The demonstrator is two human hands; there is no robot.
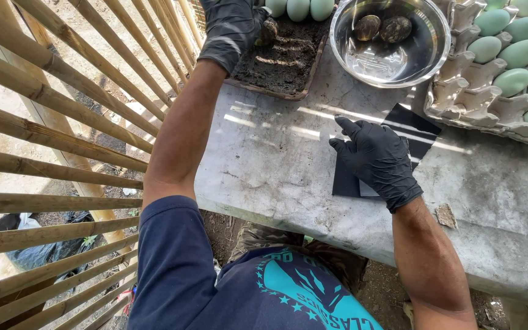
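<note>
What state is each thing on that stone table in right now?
Left hand: gloved, gripping a mud-coated egg.
Right hand: gloved, flat on black sheets.
Tray: spread with dark mud.
Steel bowl: holds two coated eggs.
Egg carton: partly filled with clean green eggs.

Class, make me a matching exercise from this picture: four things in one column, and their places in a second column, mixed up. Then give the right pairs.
Things:
1. left hand
2. right hand
3. steel bowl
4. green eggs

Places:
A. in the egg carton
B. on the black sheets
C. over the mud tray, holding a mud-coated egg
D. on the stone table, with two dark eggs inside

Pairs: 1-C, 2-B, 3-D, 4-A
</note>
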